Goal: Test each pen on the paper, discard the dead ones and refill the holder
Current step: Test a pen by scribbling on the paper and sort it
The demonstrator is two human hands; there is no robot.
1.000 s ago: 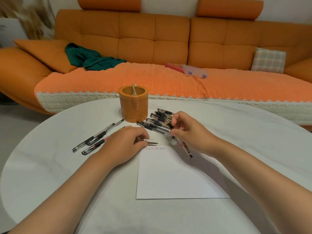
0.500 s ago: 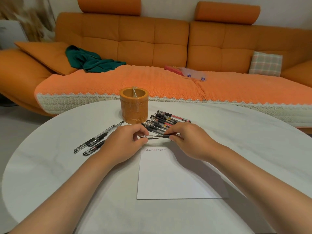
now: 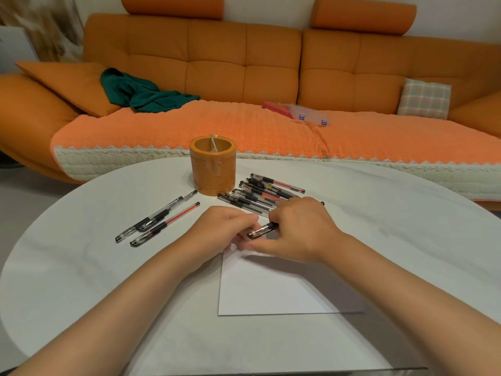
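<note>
Head: one holder (image 3: 212, 169), one paper (image 3: 271, 289)

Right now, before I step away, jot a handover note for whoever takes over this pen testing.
Hands: right hand grips a pen over the top edge of the paper; left hand pinches its other end.
Things: pile of pens lies right of the holder; three pens lie apart to its left.
Done: apparently those three are sorted; which way, cannot tell.
Left: test the held pen and the pile, discard dead ones, refill the holder, which looks nearly empty.
</note>
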